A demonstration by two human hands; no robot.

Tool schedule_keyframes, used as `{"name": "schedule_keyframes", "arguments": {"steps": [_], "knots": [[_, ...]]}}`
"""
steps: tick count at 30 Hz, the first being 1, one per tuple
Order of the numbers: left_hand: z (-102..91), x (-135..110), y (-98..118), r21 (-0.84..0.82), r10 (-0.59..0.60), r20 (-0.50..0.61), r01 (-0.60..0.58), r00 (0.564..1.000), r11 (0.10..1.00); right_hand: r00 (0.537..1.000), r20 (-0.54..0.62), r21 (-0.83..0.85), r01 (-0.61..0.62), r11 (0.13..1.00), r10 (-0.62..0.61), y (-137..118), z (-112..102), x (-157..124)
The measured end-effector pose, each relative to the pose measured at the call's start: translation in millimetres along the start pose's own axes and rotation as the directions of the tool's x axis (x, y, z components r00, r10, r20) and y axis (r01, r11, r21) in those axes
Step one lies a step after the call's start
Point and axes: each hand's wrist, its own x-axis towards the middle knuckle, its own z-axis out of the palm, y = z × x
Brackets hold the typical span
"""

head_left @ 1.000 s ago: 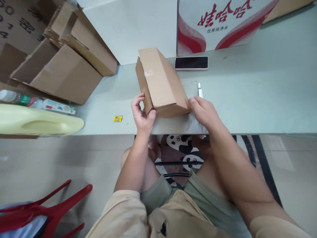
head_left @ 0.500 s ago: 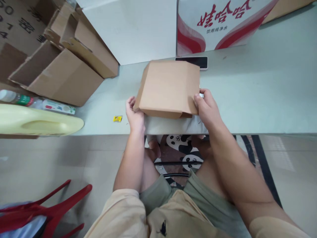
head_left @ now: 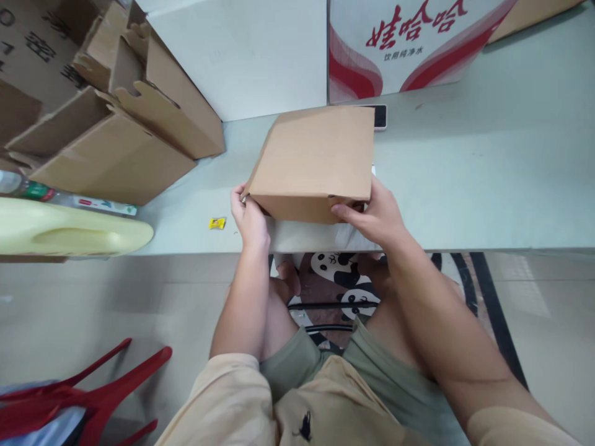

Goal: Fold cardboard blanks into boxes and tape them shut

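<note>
A flat brown cardboard box rests near the front edge of the pale green table, its broad face up. My left hand grips its near left corner, fingers curled round the edge. My right hand holds the near right corner, thumb pressed along the front face. A dark phone peeks out behind the box's far right corner. A sheet of grey paper lies under the box at the table's edge.
Several open cardboard cartons are stacked at the left. A red and white printed carton stands at the back. A yellow plastic piece and a bottle lie at the left, a small yellow wrapper beside my left hand. Red chair legs show below.
The box was turned from standing on edge at an angle to lying flat and square to me. Both hands shifted to its near corners, and it now covers most of the phone.
</note>
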Motion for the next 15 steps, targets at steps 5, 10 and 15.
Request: {"name": "schedule_keyframes", "arguments": {"steps": [5,10,15], "knots": [[-1.0,-4.8,5.1,0.048,0.014,0.061,-0.017,0.998,0.999,0.985,-0.172,-0.055,-0.008,0.998,-0.002,-1.9,-2.0,0.4],[-3.9,-0.9,0.8,0.06,0.109,0.055,-0.113,0.992,0.992,0.981,-0.187,-0.063,-0.072,0.995,0.059,-4.5,-1.2,-0.9],[-10.8,7.6,-8.1,0.105,0.183,-0.027,-0.179,0.983,0.978,0.989,-0.144,-0.027,-0.026,0.999,0.022,-1.9,-0.3,-1.8]]}}
